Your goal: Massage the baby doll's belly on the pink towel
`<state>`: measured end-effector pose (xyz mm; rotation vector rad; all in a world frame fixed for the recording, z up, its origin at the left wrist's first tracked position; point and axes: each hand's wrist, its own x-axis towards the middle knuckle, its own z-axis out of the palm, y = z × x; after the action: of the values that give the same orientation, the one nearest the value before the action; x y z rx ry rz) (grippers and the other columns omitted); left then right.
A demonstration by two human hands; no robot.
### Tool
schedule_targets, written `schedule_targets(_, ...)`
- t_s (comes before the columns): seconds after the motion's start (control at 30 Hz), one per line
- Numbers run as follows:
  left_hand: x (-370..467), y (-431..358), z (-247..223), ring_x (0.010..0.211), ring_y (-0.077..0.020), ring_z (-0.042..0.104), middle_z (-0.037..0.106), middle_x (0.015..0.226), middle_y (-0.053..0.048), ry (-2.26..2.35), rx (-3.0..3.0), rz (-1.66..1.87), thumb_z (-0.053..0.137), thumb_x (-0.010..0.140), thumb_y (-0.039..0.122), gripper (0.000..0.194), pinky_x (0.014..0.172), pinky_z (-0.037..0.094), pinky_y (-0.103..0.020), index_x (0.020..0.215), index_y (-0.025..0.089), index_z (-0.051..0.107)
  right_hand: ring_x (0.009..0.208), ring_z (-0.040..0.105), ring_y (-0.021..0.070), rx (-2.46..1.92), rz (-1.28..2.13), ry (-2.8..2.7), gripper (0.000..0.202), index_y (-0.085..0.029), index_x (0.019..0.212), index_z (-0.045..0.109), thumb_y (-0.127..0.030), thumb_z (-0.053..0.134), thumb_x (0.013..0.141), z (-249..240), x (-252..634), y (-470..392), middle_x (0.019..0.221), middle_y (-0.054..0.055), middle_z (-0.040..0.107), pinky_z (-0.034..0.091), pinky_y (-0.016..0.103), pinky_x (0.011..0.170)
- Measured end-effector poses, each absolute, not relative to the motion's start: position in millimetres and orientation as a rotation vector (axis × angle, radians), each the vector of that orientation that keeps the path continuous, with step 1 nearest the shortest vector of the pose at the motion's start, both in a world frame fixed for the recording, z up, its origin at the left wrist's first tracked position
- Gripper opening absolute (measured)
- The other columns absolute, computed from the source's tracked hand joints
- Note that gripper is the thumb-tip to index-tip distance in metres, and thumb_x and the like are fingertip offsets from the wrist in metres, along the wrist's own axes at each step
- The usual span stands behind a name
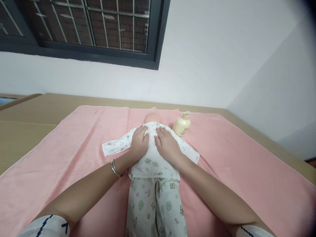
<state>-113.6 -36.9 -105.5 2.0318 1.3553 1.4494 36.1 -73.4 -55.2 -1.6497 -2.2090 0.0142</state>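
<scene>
A baby doll (155, 168), or a doll-like figure, lies stretched out in a white long-sleeved top and matching trousers (168, 204) with green and brown prints. Its smooth, bald head (153, 118) points away from me, with no face showing. My left hand (140, 141) rests flat on the left side of the upper body, fingers extended. On the other side my right hand (168, 143) lies flat too, its fingers stretched towards the shoulder. Neither hand grasps anything. The sleeves spread out sideways, and no doll hands show at their cuffs.
Beneath the doll is a pink cloth (86, 138) with some creases, spread over a wooden surface (27, 131). A cream-coloured pump bottle (182, 125) stands to the right of the doll's head. Behind are a white wall (197, 56) and a dark-framed window (98, 54) with bars.
</scene>
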Motion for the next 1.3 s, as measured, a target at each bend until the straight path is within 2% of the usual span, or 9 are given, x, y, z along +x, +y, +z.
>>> schedule_targets(0.07,-114.5,-36.6,-106.5,0.125,-0.0249,0.057,0.065,0.128,-0.011,1.344,2.020,1.458,0.040,0.094,0.025,0.035,0.113,0.041,-0.048,0.119,0.017,0.063,0.144,0.035,0.0350,-1.626,-0.090,-2.264,0.053,-0.001,0.143,0.047,-0.029,0.034,0.100,-54.7,22.9,-91.5,0.149,0.023,0.045,0.030,0.053,0.119)
schedule_targets(0.2,-115.9,-35.7,-107.4,0.124,-0.0244,0.057,0.065,0.129,-0.012,1.311,2.020,1.472,0.038,0.095,0.024,0.036,0.112,0.042,-0.047,0.120,0.016,0.063,0.145,0.033,0.0345,-1.467,-0.085,-2.380,0.049,-0.007,0.142,0.051,-0.024,0.038,0.098,-52.2,17.2,-102.5,0.150,0.016,0.047,0.028,0.054,0.120)
schedule_targets(0.37,-116.0,-36.0,-105.9,0.123,-0.0252,0.057,0.065,0.128,-0.013,1.316,2.045,1.437,0.038,0.096,0.027,0.037,0.111,0.042,-0.046,0.121,0.015,0.062,0.150,0.025,0.0287,-1.433,0.168,-2.364,0.055,-0.011,0.149,0.041,-0.038,0.036,0.102,-53.2,45.1,-66.4,0.159,0.012,0.034,0.022,0.052,0.122)
schedule_targets(0.47,-115.6,-35.9,-105.4,0.123,-0.0261,0.057,0.065,0.128,-0.013,1.320,2.053,1.425,0.039,0.096,0.028,0.037,0.111,0.042,-0.047,0.121,0.014,0.062,0.149,0.026,0.0293,-1.533,0.149,-2.295,0.060,-0.011,0.151,0.038,-0.044,0.038,0.101,-54.6,50.6,-59.4,0.159,0.014,0.032,0.021,0.053,0.122)
schedule_targets(0.63,-116.6,-35.3,-105.7,0.124,-0.0251,0.057,0.065,0.129,-0.012,1.311,2.055,1.416,0.042,0.093,0.024,0.035,0.112,0.042,-0.047,0.120,0.016,0.062,0.143,0.037,0.0360,-1.661,-0.083,-2.309,0.060,-0.001,0.146,0.042,-0.038,0.039,0.099,-49.0,28.5,-93.6,0.151,0.026,0.042,0.029,0.052,0.119)
schedule_targets(0.73,-117.3,-35.4,-105.5,0.123,-0.0245,0.057,0.065,0.128,-0.012,1.305,2.054,1.423,0.041,0.092,0.022,0.035,0.111,0.043,-0.046,0.119,0.015,0.063,0.143,0.037,0.0359,-1.572,-0.127,-2.399,0.058,0.000,0.144,0.044,-0.034,0.042,0.098,-46.1,24.6,-102.6,0.150,0.027,0.042,0.030,0.050,0.119)
schedule_targets(1.0,-116.3,-36.3,-103.9,0.123,-0.0258,0.058,0.066,0.127,-0.012,1.335,2.064,1.406,0.042,0.092,0.024,0.036,0.110,0.043,-0.047,0.121,0.017,0.062,0.150,0.024,0.0268,-1.158,0.181,-2.388,0.064,-0.018,0.150,0.040,-0.054,0.045,0.098,-66.8,66.5,-49.6,0.159,0.013,0.031,0.025,0.053,0.121)
schedule_targets(1.3,-116.5,-38.2,-100.8,0.121,-0.0257,0.059,0.067,0.126,-0.012,1.350,2.047,1.400,0.042,0.091,0.024,0.037,0.111,0.042,-0.048,0.121,0.015,0.063,0.150,0.025,0.0274,-1.156,0.130,-2.413,0.066,-0.015,0.150,0.040,-0.057,0.040,0.099,-67.7,64.1,-51.7,0.159,0.016,0.032,0.025,0.052,0.121)
